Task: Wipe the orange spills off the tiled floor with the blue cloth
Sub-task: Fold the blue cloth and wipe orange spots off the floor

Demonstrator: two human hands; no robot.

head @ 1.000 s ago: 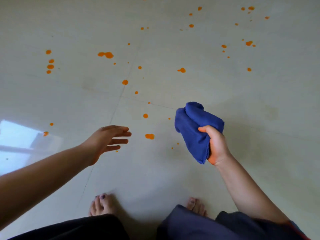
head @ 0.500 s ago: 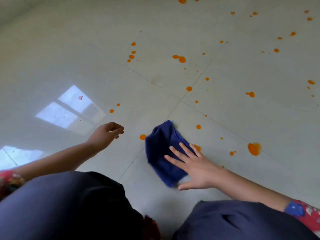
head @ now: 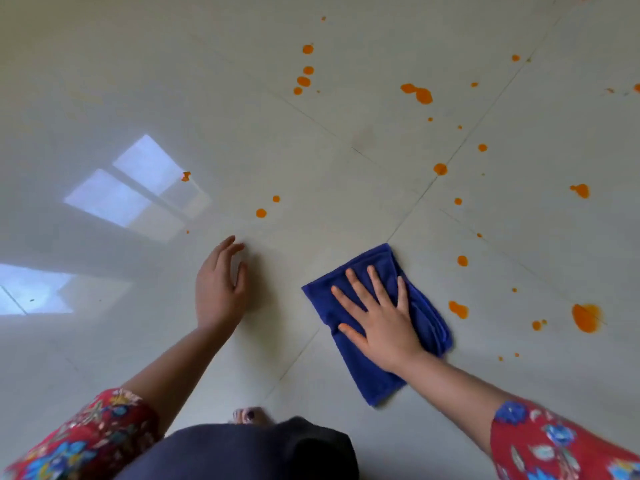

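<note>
Your right hand (head: 382, 320) presses flat, fingers spread, on the folded blue cloth (head: 377, 375) lying on the tiled floor (head: 311, 150). Orange spills (head: 458, 309) sit just right of it. Your left hand (head: 220, 289) hovers relaxed, holding nothing.

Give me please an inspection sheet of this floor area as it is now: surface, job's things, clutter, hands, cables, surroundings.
Surface: pale glossy tiled floor, grout lines visible, many orange spills not yet wiped.
Job's things: blue cloth folded, flat on the floor; nearest spill lies beside it on the right, apart.
Clutter: nothing seen.
Hands: right hand flat on the cloth, fingers spread; left hand open, holding nothing, floor contact unclear.
Cables: nothing seen.
Surroundings: window reflection on the tiles at left.
</note>
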